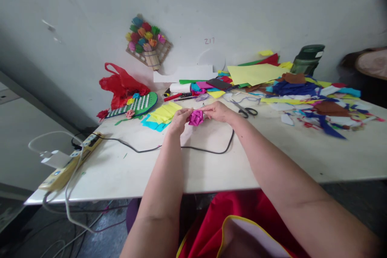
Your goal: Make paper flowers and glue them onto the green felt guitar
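A magenta paper flower [196, 117] with folded petals is between my two hands, just above the table. My left hand [180, 120] pinches its left edge with the thumb and fingers. From the other side my right hand [218, 112] reaches to its upper right edge, the fingers closed together there. Whether the right fingertips grip a petal or only touch it is too small to make out. Yellow paper sheets [166, 112] lie on blue paper [155, 124] just left of my left hand. Scissors [248, 112] with dark handles rest beyond my right forearm.
A black cable [208, 151] crosses the white table [211, 173] below my hands to a power strip [75, 161]. Paper scraps [317, 107] and a green bottle [307, 61] are at right. A red bag [121, 84] and a green-edged decorated board [151, 102] stand at left.
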Available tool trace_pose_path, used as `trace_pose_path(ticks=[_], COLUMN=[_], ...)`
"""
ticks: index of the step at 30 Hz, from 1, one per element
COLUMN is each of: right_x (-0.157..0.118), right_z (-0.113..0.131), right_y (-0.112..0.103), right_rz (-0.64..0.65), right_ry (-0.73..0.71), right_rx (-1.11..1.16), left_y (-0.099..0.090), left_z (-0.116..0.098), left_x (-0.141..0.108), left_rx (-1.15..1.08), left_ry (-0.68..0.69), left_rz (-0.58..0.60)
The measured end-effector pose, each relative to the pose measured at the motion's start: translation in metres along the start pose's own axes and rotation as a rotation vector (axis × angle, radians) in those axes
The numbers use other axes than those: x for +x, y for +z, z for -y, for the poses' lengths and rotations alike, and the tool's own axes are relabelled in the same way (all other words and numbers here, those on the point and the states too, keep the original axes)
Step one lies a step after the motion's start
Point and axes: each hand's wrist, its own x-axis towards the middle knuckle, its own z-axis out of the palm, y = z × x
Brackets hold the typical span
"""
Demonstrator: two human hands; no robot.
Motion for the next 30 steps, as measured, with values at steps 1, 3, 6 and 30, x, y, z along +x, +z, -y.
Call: trace_pose_path(ticks=[1,3,6,30], right_x=[0.000,0.000,0.000,-0.001], right_z=[0.000,0.000,0.002,0.008], right_y=[0.000,0.001,0.002,-0.001], right_rz=[-0.018,-0.046,-0.083,-0.141], right_ry=[-0.007,-0.022,-0.031,-0.246], right_rx=[-0.032,-0.078,-0.124,-0.616], left_y=[0.000,-0.001,0.000,-0.004], left_z=[0.000,0.001,0.002,0.003], left_x=[0.000,0.001,0.001,0.002], left_rx=[-0.009,-0.040,-0.127,-0.167], left_ry=[-0.007,-0.024,-0.047,0.035], left_rz=[0.000,0.001,-0.011,0.100])
